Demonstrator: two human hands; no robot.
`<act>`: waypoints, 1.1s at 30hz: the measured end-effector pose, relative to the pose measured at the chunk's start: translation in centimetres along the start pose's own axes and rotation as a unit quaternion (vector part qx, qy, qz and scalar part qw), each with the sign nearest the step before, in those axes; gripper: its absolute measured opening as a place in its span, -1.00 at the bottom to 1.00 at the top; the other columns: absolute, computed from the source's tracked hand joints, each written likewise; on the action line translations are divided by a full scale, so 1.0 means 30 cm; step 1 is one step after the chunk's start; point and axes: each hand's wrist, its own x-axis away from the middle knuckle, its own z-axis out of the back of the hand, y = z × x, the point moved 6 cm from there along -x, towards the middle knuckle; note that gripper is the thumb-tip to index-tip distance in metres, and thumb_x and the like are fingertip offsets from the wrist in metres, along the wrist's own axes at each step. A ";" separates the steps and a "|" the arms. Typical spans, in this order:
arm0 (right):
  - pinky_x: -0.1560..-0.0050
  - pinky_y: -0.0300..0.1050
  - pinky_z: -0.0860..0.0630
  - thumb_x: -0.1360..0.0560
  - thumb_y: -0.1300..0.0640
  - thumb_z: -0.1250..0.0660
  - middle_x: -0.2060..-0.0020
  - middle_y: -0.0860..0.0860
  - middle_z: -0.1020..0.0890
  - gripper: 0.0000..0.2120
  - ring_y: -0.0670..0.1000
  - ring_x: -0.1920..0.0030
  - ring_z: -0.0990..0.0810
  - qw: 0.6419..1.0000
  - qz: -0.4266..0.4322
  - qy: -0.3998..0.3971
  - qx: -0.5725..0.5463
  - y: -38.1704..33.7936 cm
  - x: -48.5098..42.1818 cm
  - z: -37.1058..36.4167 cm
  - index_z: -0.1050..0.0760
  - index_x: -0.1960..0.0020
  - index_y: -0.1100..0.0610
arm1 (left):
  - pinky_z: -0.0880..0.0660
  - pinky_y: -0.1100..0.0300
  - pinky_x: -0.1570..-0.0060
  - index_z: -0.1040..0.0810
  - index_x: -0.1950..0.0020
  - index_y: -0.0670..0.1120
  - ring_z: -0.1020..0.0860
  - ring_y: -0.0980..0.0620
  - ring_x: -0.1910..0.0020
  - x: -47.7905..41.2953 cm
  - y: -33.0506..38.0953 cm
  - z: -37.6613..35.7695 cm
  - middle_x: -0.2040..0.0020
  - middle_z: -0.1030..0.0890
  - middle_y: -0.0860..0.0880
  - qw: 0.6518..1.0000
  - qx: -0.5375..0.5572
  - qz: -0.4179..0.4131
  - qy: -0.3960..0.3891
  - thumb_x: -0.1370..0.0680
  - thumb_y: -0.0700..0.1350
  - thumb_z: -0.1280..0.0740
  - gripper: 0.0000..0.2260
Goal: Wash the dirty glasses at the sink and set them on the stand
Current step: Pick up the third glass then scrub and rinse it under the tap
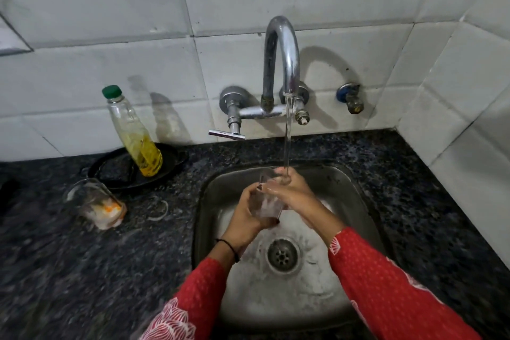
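Note:
Over the steel sink (212, 201) I hold a clear glass (265, 203) under the running stream from the chrome tap (284, 63). My left hand (248, 215) grips the glass from the left and below. My right hand (289, 192) wraps its right side near the rim, where the water lands. A second glass (95, 203), dirty with white and orange residue, stands on the dark granite counter (69, 270) left of the sink. No stand is in view.
A bottle of yellow liquid with a green cap (135, 132) leans in a black pan (171, 165) behind the dirty glass. A tap handle (226, 134) juts out over the sink's back edge. A small valve (350, 98) is on the tiled wall. The drain (283, 255) lies below my hands.

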 end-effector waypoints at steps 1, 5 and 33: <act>0.02 -0.07 -0.57 -0.36 0.21 -0.51 -0.02 0.10 -0.61 -0.49 0.05 0.01 -0.61 1.000 0.008 -0.004 0.018 -0.007 0.008 0.006 -0.41 -0.25 0.16 | -0.52 0.01 -0.16 -0.36 -0.30 0.05 -0.50 0.04 -0.19 -0.002 0.003 -0.001 -0.22 -0.51 -0.02 1.000 -0.007 -0.006 -0.007 -0.22 -0.30 -0.49 -0.29; -0.01 -0.09 -0.55 -0.31 0.25 -0.54 0.02 0.11 -0.59 -0.49 -0.01 0.04 -0.58 0.996 0.072 0.020 0.050 -0.045 0.029 0.021 -0.41 -0.19 0.19 | -0.46 0.13 -0.11 -0.35 -0.31 0.01 -0.51 0.00 -0.11 -0.038 0.039 0.022 -0.19 -0.52 -0.11 0.992 0.112 0.004 0.051 -0.36 -0.14 -0.37 -0.48; 0.07 0.08 -0.63 -0.30 -0.05 -0.51 0.08 0.10 -0.65 -0.58 0.06 0.10 -0.63 0.993 -0.008 0.118 -0.031 0.165 0.232 0.064 -0.51 -0.06 0.09 | -0.49 0.19 -0.06 -0.53 -0.20 -0.17 -0.56 0.05 0.01 0.192 0.058 0.005 -0.07 -0.62 -0.08 0.960 -0.278 -0.012 0.011 -0.60 -0.07 -0.26 -0.75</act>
